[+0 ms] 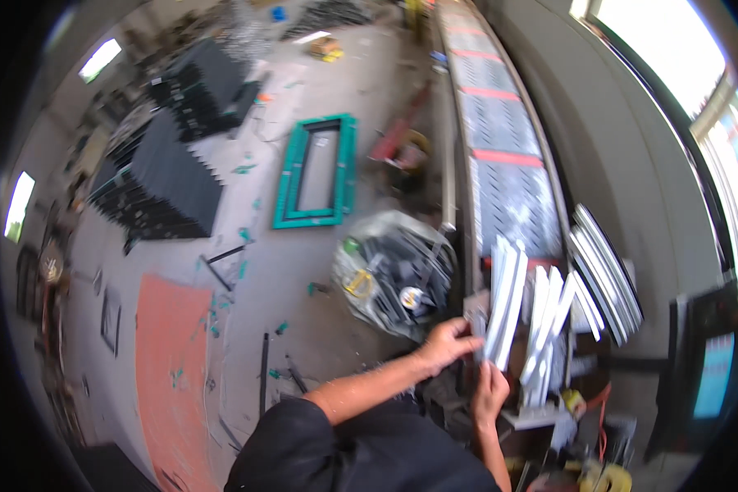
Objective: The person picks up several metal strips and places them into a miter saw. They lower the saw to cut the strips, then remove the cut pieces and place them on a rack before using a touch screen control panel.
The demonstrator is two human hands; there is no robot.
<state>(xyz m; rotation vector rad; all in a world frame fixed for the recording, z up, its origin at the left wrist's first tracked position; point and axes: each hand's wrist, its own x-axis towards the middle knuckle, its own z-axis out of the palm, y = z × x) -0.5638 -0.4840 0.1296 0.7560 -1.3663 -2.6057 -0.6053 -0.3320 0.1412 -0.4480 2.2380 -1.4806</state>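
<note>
My left hand [449, 344] reaches in over the edge of the bench, its fingers pinched on a narrow grey metal strip [479, 322]. Just below and to the right, my right hand [489, 392] is closed at the lower end of the same strip; blur hides its exact grip. Beside the strip, long silver metal profiles [510, 302] lie in a bundle on the end of the long conveyor-like bench. More silver profiles [544, 332] stand fanned out to the right of them.
A plastic sack of dark scraps [398, 275] stands left of the bench. Curved-looking metal lengths [605, 275] lean by the wall. A green frame [316, 172], stacked dark profiles [160, 180] and an orange sheet [172, 377] occupy the floor. A screen [713, 375] is at right.
</note>
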